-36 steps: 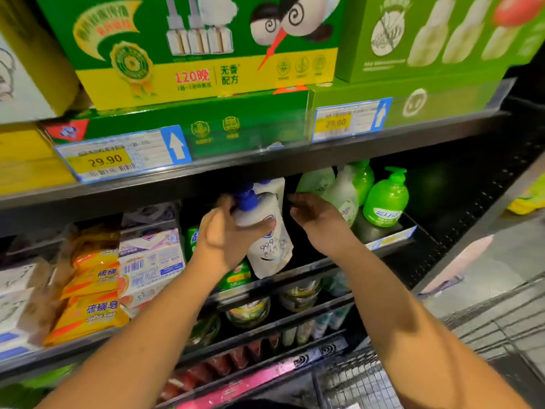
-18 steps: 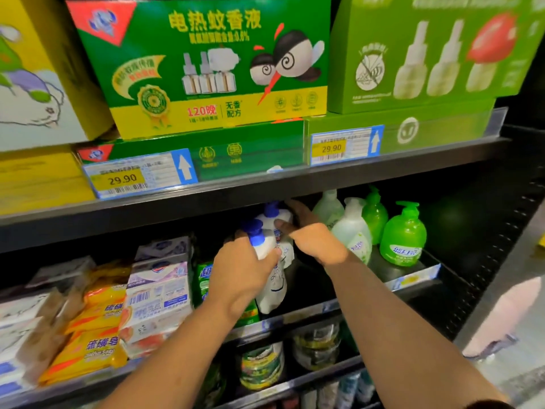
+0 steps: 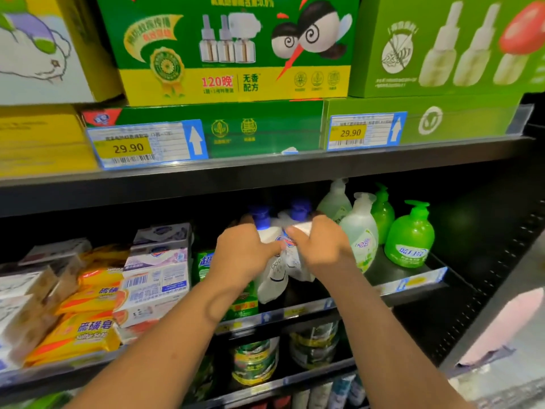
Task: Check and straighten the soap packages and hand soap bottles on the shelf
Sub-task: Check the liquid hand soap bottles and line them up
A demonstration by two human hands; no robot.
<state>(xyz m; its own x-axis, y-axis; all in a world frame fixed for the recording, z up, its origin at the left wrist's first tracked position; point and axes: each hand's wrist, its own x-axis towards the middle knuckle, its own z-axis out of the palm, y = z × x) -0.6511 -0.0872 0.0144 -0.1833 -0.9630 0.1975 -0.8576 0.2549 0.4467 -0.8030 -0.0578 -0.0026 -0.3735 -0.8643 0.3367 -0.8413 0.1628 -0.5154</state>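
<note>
Two white hand soap bottles with blue pump caps stand side by side on the middle shelf. My left hand (image 3: 241, 255) grips the front bottle (image 3: 272, 278) around its shoulder. My right hand (image 3: 321, 246) grips the second white bottle (image 3: 299, 228) just to its right. Pale green bottles (image 3: 358, 228) and bright green pump bottles (image 3: 410, 237) stand to the right. Soap packages lie to the left: white boxes (image 3: 156, 278) and orange-yellow sulfur soap packs (image 3: 85, 329). A green box (image 3: 203, 265) sits behind my left wrist.
The upper shelf edge (image 3: 265, 166) hangs low over the bottles, with price tags and green mosquito-repellent boxes (image 3: 236, 48) above. Tins (image 3: 255, 361) fill the shelf below. The black perforated side panel (image 3: 486, 261) closes the right side.
My right hand has come forward from reaching behind and now grips the second white bottle. My left hand has set its bottle more upright beside it. The camera moved closer.
</note>
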